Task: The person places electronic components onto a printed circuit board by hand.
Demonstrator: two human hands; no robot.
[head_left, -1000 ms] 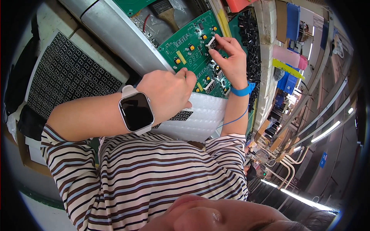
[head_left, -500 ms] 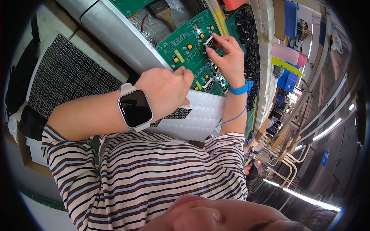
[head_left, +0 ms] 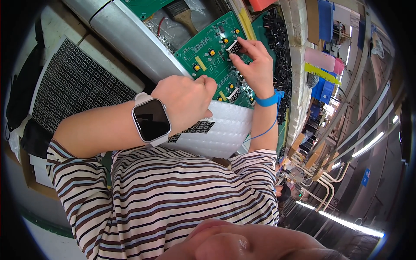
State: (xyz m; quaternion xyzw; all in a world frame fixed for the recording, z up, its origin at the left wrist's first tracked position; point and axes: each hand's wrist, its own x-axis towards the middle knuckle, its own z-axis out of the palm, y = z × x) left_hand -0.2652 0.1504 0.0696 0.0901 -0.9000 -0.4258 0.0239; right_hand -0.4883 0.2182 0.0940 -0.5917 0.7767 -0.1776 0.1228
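Note:
A green circuit board (head_left: 186,54) with yellow buttons lies tilted in front of me. Between the thumb and fingers of my right hand (head_left: 256,67) is a digit display (head_left: 234,47) with a white body and dark face, held at the board's surface on the right. A second digit display (head_left: 234,95) sits on the board nearer to me. My left hand (head_left: 186,97) is curled closed at the board's near left edge; its fingertips are mostly hidden, so what they hold cannot be made out. White foam (head_left: 225,125) with a few dark displays (head_left: 203,127) lies below the hands.
Many dark displays stand in rows on a sheet (head_left: 82,82) at left. A silver metal rail (head_left: 138,39) runs beside the board. Beyond it lies a brush (head_left: 184,19). Black parts (head_left: 275,39) are heaped at right. A blue cord (head_left: 269,130) runs from my right wrist strap (head_left: 268,101).
Very little differs. My right hand and the display it holds have shifted slightly left, and the display's angle looks slightly changed. My left hand stays almost still.

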